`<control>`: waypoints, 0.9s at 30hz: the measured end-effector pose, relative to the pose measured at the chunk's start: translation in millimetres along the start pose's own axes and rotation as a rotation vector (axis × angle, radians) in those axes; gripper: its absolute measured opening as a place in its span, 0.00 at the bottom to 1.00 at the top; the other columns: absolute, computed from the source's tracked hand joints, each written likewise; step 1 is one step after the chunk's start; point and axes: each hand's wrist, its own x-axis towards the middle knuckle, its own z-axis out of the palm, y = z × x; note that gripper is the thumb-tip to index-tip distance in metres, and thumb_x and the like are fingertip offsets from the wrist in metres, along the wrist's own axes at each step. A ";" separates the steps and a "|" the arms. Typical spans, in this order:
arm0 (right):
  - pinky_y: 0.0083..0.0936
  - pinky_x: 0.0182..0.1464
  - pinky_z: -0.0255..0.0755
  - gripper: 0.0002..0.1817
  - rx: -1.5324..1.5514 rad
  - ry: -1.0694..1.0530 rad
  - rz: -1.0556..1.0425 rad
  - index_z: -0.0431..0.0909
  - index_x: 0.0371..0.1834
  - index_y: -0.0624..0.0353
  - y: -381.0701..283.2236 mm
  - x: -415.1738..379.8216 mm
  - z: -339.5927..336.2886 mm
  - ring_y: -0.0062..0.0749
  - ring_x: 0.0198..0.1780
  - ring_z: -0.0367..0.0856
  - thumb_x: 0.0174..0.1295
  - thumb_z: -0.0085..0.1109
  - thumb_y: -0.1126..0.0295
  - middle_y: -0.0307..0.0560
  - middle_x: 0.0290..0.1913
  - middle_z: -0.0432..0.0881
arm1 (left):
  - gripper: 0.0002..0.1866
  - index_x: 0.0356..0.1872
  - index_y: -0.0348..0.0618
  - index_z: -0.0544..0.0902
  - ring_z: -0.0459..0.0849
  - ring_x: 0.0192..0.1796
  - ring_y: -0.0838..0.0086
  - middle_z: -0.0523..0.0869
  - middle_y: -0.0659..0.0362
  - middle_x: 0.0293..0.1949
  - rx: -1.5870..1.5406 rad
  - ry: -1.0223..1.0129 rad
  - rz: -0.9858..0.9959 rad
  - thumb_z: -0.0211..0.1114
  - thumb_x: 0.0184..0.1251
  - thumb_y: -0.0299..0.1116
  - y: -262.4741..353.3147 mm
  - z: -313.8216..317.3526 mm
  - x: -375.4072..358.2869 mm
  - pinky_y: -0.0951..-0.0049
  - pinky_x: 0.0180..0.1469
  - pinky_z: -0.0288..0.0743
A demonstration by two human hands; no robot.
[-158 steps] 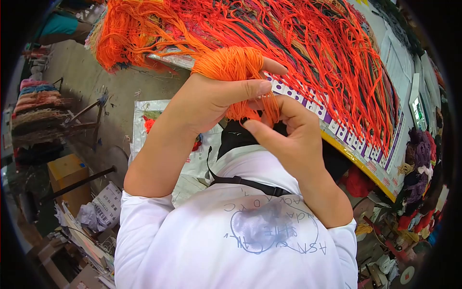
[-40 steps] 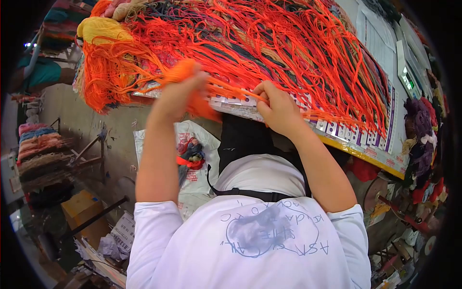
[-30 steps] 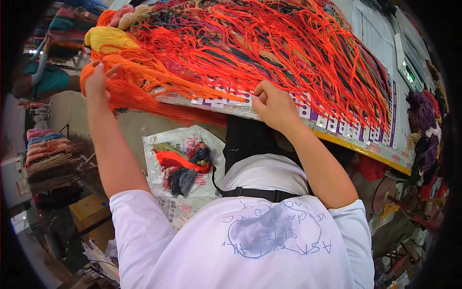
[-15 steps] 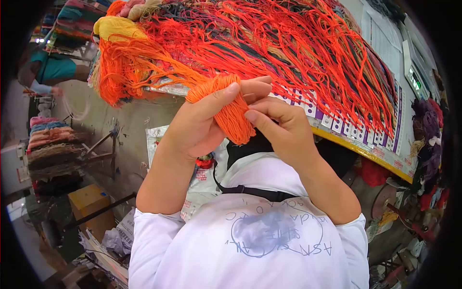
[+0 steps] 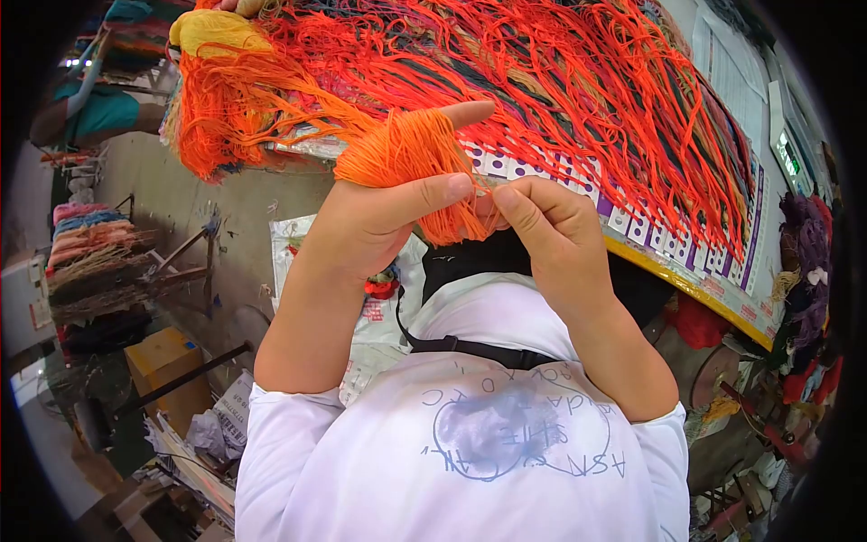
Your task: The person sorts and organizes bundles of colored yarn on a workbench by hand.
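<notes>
An orange yarn bundle [image 5: 397, 155] is looped around my left hand [image 5: 397, 212], whose thumb presses over the strands while one finger points out to the right. Close beside it, my right hand [image 5: 551, 217] pinches a thin part of the orange strands at the bundle's lower right end. More orange yarn [image 5: 217, 108] runs from the bundle to a loose heap at the table's left end, below a yellow skein [image 5: 217, 32]. Long red-orange strands [image 5: 578, 117] lie spread across the table.
The table's yellow edge [image 5: 686, 287] runs in front of me. A scale with a lit display [image 5: 787, 158] stands at the right, near purple yarn [image 5: 802, 244]. At the left are a cardboard box [image 5: 167, 370], stacked yarn [image 5: 90, 239] and another person [image 5: 99, 117].
My left hand has turned, and its thumb now lies lower across the yarn. The bundle has shifted up and left. My right hand has moved slightly right, with strands between its fingertips.
</notes>
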 end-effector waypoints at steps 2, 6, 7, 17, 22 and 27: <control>0.14 0.38 0.68 0.12 0.002 -0.003 0.006 0.80 0.34 0.67 -2.7 -1.2 0.4 0.14 0.34 0.74 0.67 0.54 0.68 0.36 0.31 0.81 | 0.31 0.64 0.31 0.65 0.81 0.43 0.75 0.83 0.58 0.38 -0.024 0.004 0.003 0.64 0.59 0.26 -1.1 1.7 1.1 0.74 0.49 0.73; 0.16 0.45 0.70 0.10 0.205 -0.057 0.059 0.79 0.37 0.67 -8.2 -2.3 0.7 0.17 0.39 0.76 0.66 0.53 0.69 0.41 0.36 0.82 | 0.29 0.63 0.31 0.66 0.82 0.39 0.77 0.84 0.59 0.35 -0.095 0.004 -0.003 0.63 0.60 0.27 -0.3 2.5 1.7 0.75 0.47 0.73; 0.17 0.48 0.70 0.10 0.262 -0.085 0.065 0.79 0.39 0.68 -8.5 -2.3 0.8 0.18 0.41 0.76 0.66 0.53 0.71 0.42 0.38 0.82 | 0.29 0.63 0.31 0.66 0.82 0.39 0.77 0.84 0.59 0.35 -0.095 0.005 -0.003 0.63 0.60 0.27 0.2 1.4 1.5 0.75 0.47 0.73; 0.15 0.43 0.68 0.07 0.172 -0.075 -0.014 0.78 0.37 0.66 -4.6 -2.2 -0.2 0.16 0.38 0.74 0.64 0.52 0.75 0.40 0.36 0.81 | 0.30 0.60 0.25 0.68 0.80 0.45 0.71 0.81 0.55 0.39 -0.033 -0.056 -0.001 0.59 0.54 0.28 1.5 -4.9 -0.8 0.71 0.51 0.71; 0.11 0.28 0.56 0.08 0.077 0.059 0.018 0.78 0.39 0.65 -7.5 -1.0 7.5 0.08 0.26 0.61 0.59 0.59 0.73 0.28 0.23 0.68 | 0.27 0.57 0.26 0.71 0.80 0.45 0.71 0.82 0.54 0.40 0.127 -0.013 0.026 0.59 0.54 0.26 3.3 -0.4 -3.4 0.70 0.51 0.71; 0.12 0.25 0.52 0.10 -0.023 0.048 0.061 0.79 0.38 0.65 -8.8 1.7 9.3 0.07 0.23 0.56 0.55 0.65 0.73 0.25 0.19 0.62 | 0.26 0.57 0.28 0.72 0.81 0.45 0.72 0.82 0.54 0.44 0.220 -0.014 0.005 0.64 0.56 0.26 7.8 -3.2 -4.5 0.73 0.49 0.73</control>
